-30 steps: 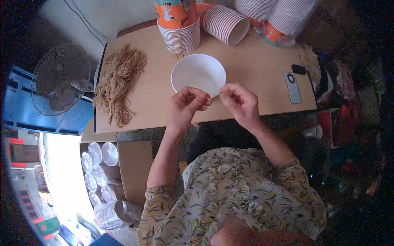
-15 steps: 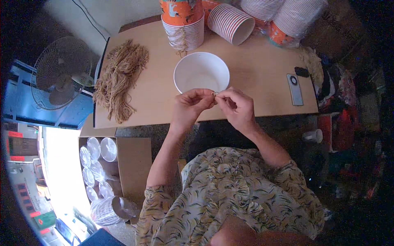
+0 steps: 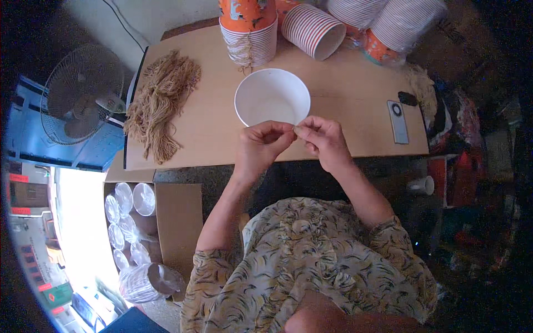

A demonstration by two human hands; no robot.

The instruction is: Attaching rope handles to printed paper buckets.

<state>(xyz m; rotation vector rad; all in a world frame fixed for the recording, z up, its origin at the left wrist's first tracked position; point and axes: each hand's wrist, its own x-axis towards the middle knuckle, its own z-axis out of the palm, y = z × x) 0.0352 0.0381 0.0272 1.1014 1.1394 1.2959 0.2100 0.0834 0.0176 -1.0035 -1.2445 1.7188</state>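
Observation:
My left hand (image 3: pixel 261 145) and my right hand (image 3: pixel 326 143) meet at the near rim of a white paper bucket (image 3: pixel 265 105), whose open mouth faces up. Both are closed in a pinch, thumb against forefinger, with the fingertips of the two touching or nearly so. Whatever lies between the fingertips is too small and covered to make out. Left of the bucket lies a loose bundle of tan twine (image 3: pixel 162 105). Behind it stands a stack of orange-and-white paper buckets (image 3: pixel 249 41), with some twine hanging down its side.
More striped buckets (image 3: pixel 313 32) lie on their side at the back, beside plastic-wrapped stacks (image 3: pixel 402 25). A phone (image 3: pixel 398 122) and a small black object (image 3: pixel 407 99) rest at the table's right. A fan (image 3: pixel 83 94) stands left, above a cardboard box (image 3: pixel 177 225) of wrapped cups.
My pinched fingertips have shifted slightly right, and my right fingers have closed in more against the left ones. The bit of thin cord seen between them before is now hidden.

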